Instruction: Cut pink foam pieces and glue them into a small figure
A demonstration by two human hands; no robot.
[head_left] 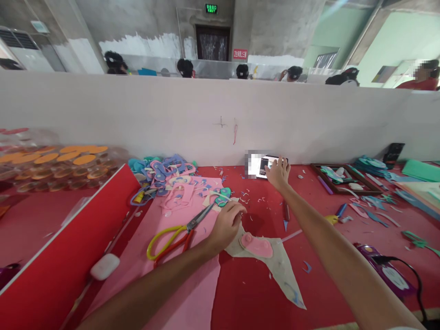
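Note:
My right hand (280, 174) reaches to the foot of the partition, fingers spread over a phone (258, 166) with a lit screen. My left hand (227, 224) is over the pink sheet's edge, its fingers curled together; what they hold, if anything, is hidden. Just right of it, a pink sole-shaped piece (257, 245) rests on a pale, irregular scrap of sheet (280, 266). Scissors (189, 229) with one yellow and one red handle lie open on the pink sheet (172, 279), left of my left hand. A small green cut piece (224, 196) is beyond that hand.
Coloured cut pieces (168, 167) are heaped at the back left, beside lidded clear jars (55, 165). A low red divider (79, 233) runs along the left. Right are a brown tray (347, 179), green scissors (417, 239) and a purple device (387, 272) with a black cable.

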